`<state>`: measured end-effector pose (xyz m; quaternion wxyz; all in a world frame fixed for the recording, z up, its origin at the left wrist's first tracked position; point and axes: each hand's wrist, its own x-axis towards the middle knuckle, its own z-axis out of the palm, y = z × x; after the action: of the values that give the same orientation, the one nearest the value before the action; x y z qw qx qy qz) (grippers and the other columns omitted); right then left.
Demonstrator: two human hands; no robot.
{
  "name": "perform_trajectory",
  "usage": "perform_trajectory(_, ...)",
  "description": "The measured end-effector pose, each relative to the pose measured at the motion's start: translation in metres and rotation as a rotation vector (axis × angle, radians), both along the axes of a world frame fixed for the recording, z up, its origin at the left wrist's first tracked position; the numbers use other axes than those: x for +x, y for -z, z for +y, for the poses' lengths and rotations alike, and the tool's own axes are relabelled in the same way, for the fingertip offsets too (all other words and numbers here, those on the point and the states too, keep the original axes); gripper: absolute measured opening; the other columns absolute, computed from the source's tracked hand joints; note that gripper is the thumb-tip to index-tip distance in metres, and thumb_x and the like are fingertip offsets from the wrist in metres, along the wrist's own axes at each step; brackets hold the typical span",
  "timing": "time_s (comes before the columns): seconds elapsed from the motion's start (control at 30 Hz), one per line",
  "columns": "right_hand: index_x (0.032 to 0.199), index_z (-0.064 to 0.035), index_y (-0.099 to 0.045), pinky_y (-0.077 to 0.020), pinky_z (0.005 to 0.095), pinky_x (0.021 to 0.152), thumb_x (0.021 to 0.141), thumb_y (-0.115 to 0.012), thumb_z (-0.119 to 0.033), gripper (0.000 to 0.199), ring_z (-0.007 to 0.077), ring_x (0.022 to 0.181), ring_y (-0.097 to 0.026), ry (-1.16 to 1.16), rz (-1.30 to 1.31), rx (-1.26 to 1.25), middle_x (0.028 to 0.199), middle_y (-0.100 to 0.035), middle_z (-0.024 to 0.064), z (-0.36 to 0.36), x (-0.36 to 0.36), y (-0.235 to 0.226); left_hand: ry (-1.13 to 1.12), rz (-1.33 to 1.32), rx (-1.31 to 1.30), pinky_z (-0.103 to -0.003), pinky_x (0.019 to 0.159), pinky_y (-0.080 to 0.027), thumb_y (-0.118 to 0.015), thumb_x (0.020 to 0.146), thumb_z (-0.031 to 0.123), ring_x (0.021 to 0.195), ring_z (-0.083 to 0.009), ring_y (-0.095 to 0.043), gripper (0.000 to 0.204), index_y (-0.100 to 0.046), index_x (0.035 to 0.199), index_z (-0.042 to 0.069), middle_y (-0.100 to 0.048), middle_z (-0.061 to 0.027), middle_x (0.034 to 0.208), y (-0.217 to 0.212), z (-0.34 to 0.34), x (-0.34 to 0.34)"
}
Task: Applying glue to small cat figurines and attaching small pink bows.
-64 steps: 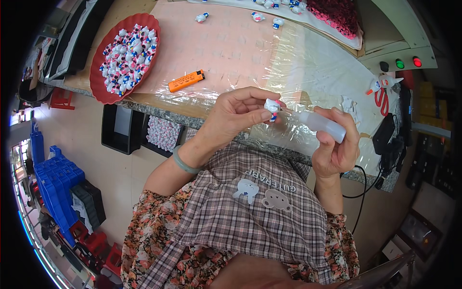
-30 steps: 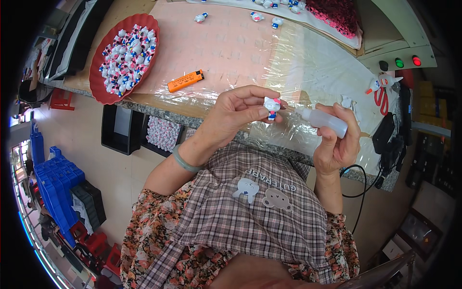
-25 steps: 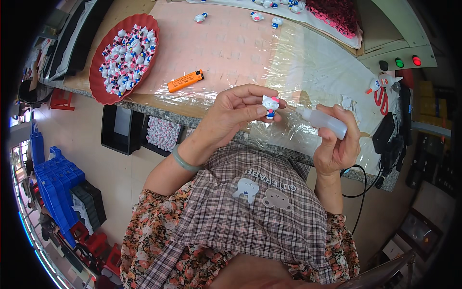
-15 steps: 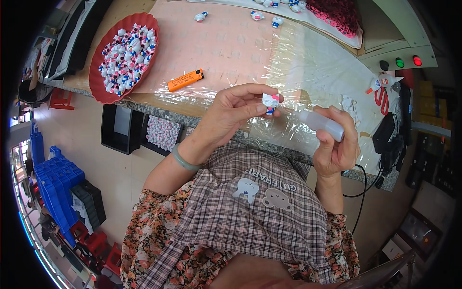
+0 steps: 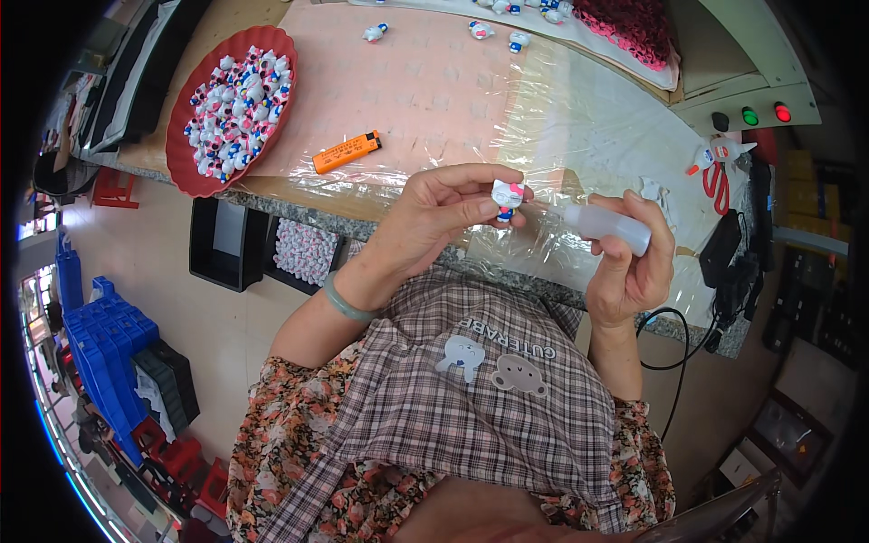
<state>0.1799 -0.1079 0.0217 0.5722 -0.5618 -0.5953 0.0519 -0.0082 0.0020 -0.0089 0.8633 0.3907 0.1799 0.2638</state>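
Observation:
Between the thumb and fingers of my left hand (image 5: 450, 204) is a small cat figurine (image 5: 508, 195), white with a pink bow and blue clothing, held upright over the table's front edge. My right hand (image 5: 638, 262) grips a translucent white squeeze bottle (image 5: 608, 230) lying nearly level. Its narrow tip points left toward the figurine; I cannot tell whether it touches. Beyond my left hand, an orange lighter (image 5: 348, 152) lies on the plastic-covered work surface (image 5: 425, 100).
A red scalloped bowl (image 5: 178, 163) heaped with similar figurines stands at the left. Several loose figurines lie at the far side, one being a figurine (image 5: 376, 33). Red-handled scissors (image 5: 716, 190) and a black cable (image 5: 685, 357) are at the right. Black trays (image 5: 226, 240) sit below the table edge.
The figurine has turned slightly in my left hand, so its face and bow show more. My right hand and the bottle have shifted only a little.

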Motion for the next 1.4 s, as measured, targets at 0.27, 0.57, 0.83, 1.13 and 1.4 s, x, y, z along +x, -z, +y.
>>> perform_trajectory(0.27, 0.112, 0.0002, -0.05, -0.0497, 0.0239, 0.061, 0.079, -0.065, 0.01, 0.038, 0.014, 0.073, -0.06, -0.041, 0.801, -0.147, 0.104, -0.056, 0.0118, 0.016, 0.026, 0.001, -0.093, 0.055, 0.053, -0.04, 0.094, -0.051, -0.058, 0.09, 0.003, 0.104, -0.0242, -0.062, 0.033, -0.056, 0.122, -0.002, -0.063, -0.0177, 0.115, 0.012, 0.003, 0.001)
perform_trajectory(0.57, 0.109, -0.0054, -0.056, -0.0465, 0.023, 0.066, 0.078, -0.069, -0.003, 0.034, 0.0121, 0.076, -0.059, 0.141, 0.56, -0.431, 0.092, -0.06, 0.0044, 0.061, 0.122, 0.042, -0.021, 0.106, 0.182, -0.032, 0.094, -0.05, -0.056, 0.093, 0.0, 0.106, -0.0192, -0.061, 0.03, -0.055, 0.123, -0.003, -0.062, -0.0109, 0.116, 0.026, 0.001, 0.012)
perform_trajectory(0.83, 0.102, 0.0011, -0.059, -0.0499, 0.0415, 0.07, 0.077, -0.065, -0.002, 0.025, 0.034, 0.081, -0.063, 0.564, -0.594, -0.186, 0.093, -0.063, 0.0179, 0.151, 0.198, 0.032, 0.01, 0.095, 0.237, -0.032, 0.096, -0.05, -0.052, 0.092, -0.005, 0.108, -0.0183, -0.06, 0.029, -0.056, 0.121, -0.002, -0.06, -0.0093, 0.115, 0.029, 0.005, 0.014)
perform_trajectory(1.13, 0.106, 0.0036, -0.063, -0.0522, 0.0437, 0.082, 0.079, -0.066, -0.009, 0.03, 0.0376, 0.088, -0.065, 0.584, -0.663, -0.629, 0.097, -0.065, 0.0242, 0.211, 0.209, 0.037, 0.002, 0.098, 0.236, -0.031, 0.096, -0.052, -0.054, 0.09, -0.007, 0.093, -0.0098, -0.056, 0.031, -0.058, 0.119, 0.0, -0.056, -0.0043, 0.106, 0.032, 0.004, 0.014)
perform_trajectory(1.4, 0.096, 0.0002, -0.069, -0.0525, 0.0286, 0.057, 0.082, -0.066, -0.008, 0.016, 0.0133, 0.057, -0.066, 0.467, 0.05, -0.525, 0.069, -0.069, 0.009, 0.21, 0.202, 0.028, 0.005, 0.131, 0.271, -0.03, 0.095, -0.051, -0.056, 0.09, -0.005, 0.103, -0.0146, -0.059, 0.029, -0.058, 0.118, -0.001, -0.057, -0.0072, 0.113, 0.036, 0.006, 0.013)
